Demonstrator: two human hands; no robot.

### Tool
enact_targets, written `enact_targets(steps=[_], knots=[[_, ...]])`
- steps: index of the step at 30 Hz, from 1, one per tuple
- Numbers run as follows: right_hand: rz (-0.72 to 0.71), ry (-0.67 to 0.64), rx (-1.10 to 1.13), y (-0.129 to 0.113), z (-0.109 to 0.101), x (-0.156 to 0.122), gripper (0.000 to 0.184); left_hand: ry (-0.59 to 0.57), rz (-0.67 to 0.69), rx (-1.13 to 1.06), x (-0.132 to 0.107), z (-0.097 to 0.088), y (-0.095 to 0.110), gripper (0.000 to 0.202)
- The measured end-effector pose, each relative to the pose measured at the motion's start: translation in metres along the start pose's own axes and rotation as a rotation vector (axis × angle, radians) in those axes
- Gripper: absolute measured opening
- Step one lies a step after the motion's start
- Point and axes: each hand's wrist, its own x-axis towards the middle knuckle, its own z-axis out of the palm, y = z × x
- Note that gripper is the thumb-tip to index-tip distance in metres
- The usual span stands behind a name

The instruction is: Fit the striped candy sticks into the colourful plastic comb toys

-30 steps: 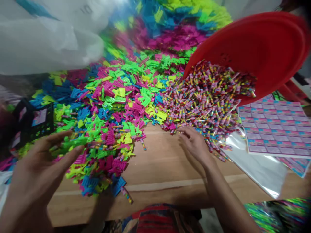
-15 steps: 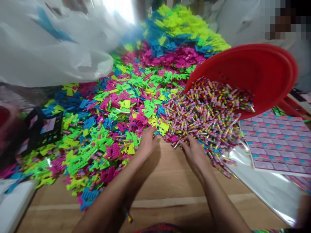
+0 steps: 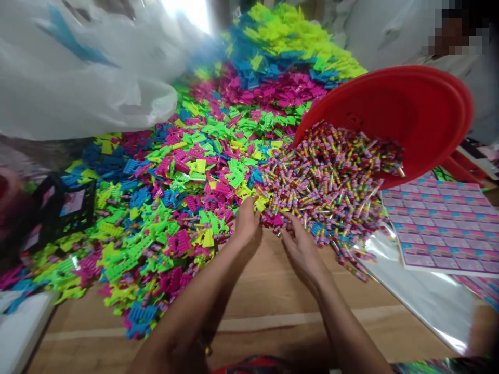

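My left hand (image 3: 247, 222) is at the near edge of a heap of bright plastic comb-like pieces (image 3: 195, 171), beside some yellow ones. Its thumb stands a little apart from its fingers, whose tips are partly hidden, and I make out nothing held. Facing it, my right hand (image 3: 301, 244) has thumb and forefinger apart at the edge of a pile of small tubes in printed wrappers (image 3: 327, 182). A magenta piece (image 3: 277, 220) and a shiny tube end lie close to its fingertips. Both hands are low over the wooden table (image 3: 268, 291).
A tilted red basin (image 3: 432, 114) spills the tubes onto the table. Printed label sheets (image 3: 440, 223) lie at right over clear plastic film (image 3: 424, 296). A black crate (image 3: 78, 208) stands left, below a large white plastic bag (image 3: 89, 98). A person is at the far right.
My left hand has shifted slightly right and forward, toward the tubes. My right hand has moved a little left, and its thumb and forefinger are further apart. The view has shifted slightly.
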Motion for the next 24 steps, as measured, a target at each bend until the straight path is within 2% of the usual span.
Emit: enact_targets(steps=[5, 8, 11, 13, 19, 24], knots=[[-0.091, -0.037, 0.135, -0.024, 0.001, -0.002, 0.04, -0.142, -0.109, -0.177, -0.026, -0.026, 0.007, 0.027], [-0.137, -0.049, 0.174, -0.036, 0.003, -0.004, 0.037, -0.22, -0.237, -0.441, -0.044, -0.04, 0.018, 0.036], [-0.135, -0.097, 0.231, -0.047, 0.006, -0.008, 0.035, -0.191, -0.368, -0.742, -0.057, -0.048, 0.029, 0.041], [-0.128, -0.131, 0.277, -0.053, 0.007, -0.011, 0.034, -0.169, -0.405, -0.839, -0.063, -0.051, 0.035, 0.04], [-0.047, -0.181, 0.391, -0.064, 0.006, -0.017, 0.032, -0.236, -0.446, -0.965, -0.073, -0.056, 0.042, 0.043], [-0.096, -0.179, 0.377, -0.064, 0.005, -0.016, 0.029, -0.254, -0.478, -0.995, -0.078, -0.058, 0.046, 0.046]])
